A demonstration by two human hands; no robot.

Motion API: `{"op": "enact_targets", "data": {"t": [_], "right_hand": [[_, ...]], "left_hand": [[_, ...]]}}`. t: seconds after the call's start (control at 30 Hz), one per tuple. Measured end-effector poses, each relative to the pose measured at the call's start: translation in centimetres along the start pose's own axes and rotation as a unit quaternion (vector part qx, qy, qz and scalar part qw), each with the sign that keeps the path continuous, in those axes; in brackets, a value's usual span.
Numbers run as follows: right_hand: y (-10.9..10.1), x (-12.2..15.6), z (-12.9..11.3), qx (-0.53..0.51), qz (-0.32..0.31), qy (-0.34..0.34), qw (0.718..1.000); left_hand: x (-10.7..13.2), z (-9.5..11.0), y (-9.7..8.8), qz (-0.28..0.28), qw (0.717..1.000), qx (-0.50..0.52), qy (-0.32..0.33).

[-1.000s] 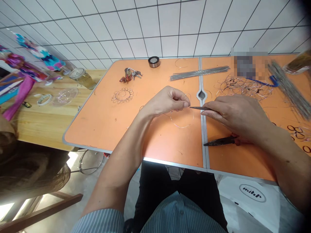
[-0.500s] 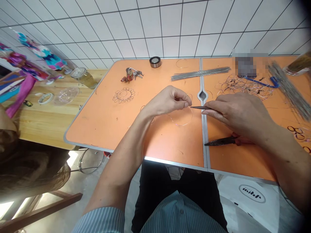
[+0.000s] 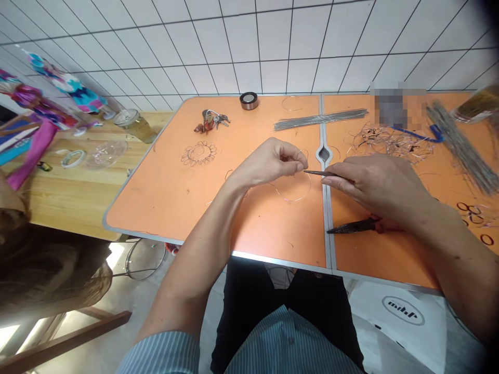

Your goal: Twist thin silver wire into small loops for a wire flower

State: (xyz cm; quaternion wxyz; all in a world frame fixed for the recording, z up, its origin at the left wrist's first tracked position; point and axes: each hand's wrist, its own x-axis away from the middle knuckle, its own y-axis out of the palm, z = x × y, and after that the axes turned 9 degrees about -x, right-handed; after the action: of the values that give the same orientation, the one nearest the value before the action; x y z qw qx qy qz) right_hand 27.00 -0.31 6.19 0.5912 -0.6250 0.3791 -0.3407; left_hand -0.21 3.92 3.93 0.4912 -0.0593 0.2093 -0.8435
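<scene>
My left hand (image 3: 268,163) is closed in a pinch on thin wire, from which a fine loop (image 3: 290,200) hangs just over the orange tabletop. In my right hand (image 3: 376,179) are slim dark tweezers (image 3: 315,172), gripped between thumb and fingers and pointing left. Their tip meets the wire right beside my left fingertips; whether it bites on the wire is too small to tell. Below my right hand lies a pair of pliers (image 3: 356,227) with dark jaws, its handles partly hidden by my forearm.
A flower-shaped wire ring (image 3: 198,154), keys (image 3: 212,121) and a tape roll (image 3: 248,101) lie on the left panel. Straight wires (image 3: 300,121) cross the metal seam. Tangled wire (image 3: 390,143) and a wire bundle (image 3: 463,148) are right. A person's hair (image 3: 50,270) shows lower left.
The tweezers and my right hand have shifted very slightly left, and the wire loop has swung a little right. My left hand keeps its pinch in nearly the same place.
</scene>
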Motion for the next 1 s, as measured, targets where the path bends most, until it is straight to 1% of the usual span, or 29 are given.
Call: {"op": "enact_targets", "data": {"t": [0.2, 0.33, 0.47, 0.67, 0.83, 1.0], "right_hand": [[0.8, 0.0, 0.6, -0.044, 0.018, -0.001, 0.999], [1.1, 0.1, 0.4, -0.037, 0.035, 0.006, 0.999], [1.0, 0.2, 0.1, -0.039, 0.038, 0.013, 0.998], [0.5, 0.2, -0.1, -0.04, 0.04, -0.002, 0.998], [0.2, 0.1, -0.3, -0.024, 0.042, -0.005, 0.999], [0.1, 0.0, -0.4, -0.038, 0.03, 0.01, 0.999]], "left_hand": [[0.0, -0.1, 0.2, 0.016, 1.0, 0.019, -0.012], [0.0, 0.1, 0.4, 0.027, 0.999, 0.019, -0.029], [0.1, 0.5, 0.4, 0.025, 0.999, 0.018, -0.043], [0.1, 0.9, 0.6, 0.032, 0.997, 0.009, -0.068], [-0.2, 0.5, 0.7, 0.037, 0.997, 0.022, -0.057], [-0.1, 0.6, 0.4, 0.03, 0.998, 0.029, -0.045]]}}
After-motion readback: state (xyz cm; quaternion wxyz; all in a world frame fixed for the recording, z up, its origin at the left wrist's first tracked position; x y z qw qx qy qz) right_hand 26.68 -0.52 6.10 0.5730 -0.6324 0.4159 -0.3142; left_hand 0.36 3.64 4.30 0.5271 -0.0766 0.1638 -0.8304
